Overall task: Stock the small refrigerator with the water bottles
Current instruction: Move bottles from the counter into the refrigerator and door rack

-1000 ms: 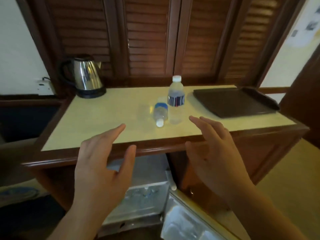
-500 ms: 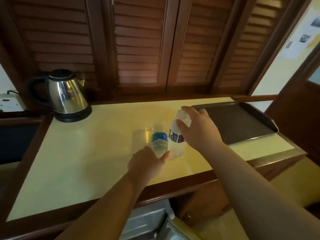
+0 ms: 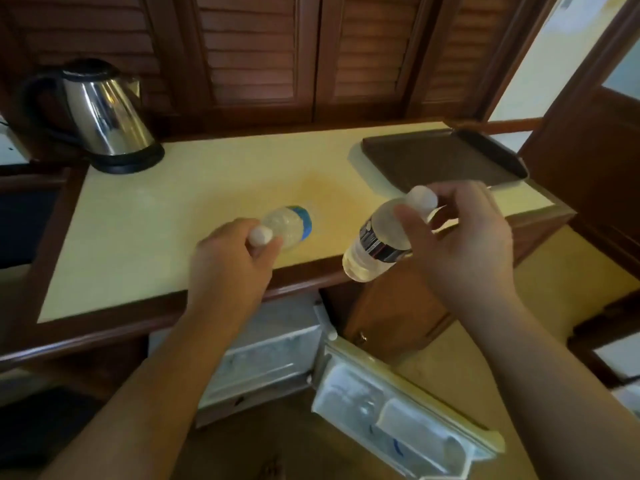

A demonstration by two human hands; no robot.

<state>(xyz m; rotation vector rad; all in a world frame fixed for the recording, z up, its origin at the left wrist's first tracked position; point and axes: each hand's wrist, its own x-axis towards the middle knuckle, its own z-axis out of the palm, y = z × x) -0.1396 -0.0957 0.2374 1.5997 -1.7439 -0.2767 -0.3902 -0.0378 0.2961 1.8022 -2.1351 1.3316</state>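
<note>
Left hand (image 3: 230,268) is gripping one bottle (image 3: 287,225) at the counter's (image 3: 138,237) front edge; right hand (image 3: 464,251) is gripping another (image 3: 377,244). Fridge (image 3: 277,348) is standing open below; neither bottle is stocked yet, I judge.

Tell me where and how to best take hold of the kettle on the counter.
Take the kettle by its black loop handle, coming in from the left, where the handle bows out from the steel body and leaves a gap for fingers. The kettle stands upright on its base with the spout facing right, so a grip around the handle lifts it straight up. Both hands now hold bottles, so free one first.
</note>
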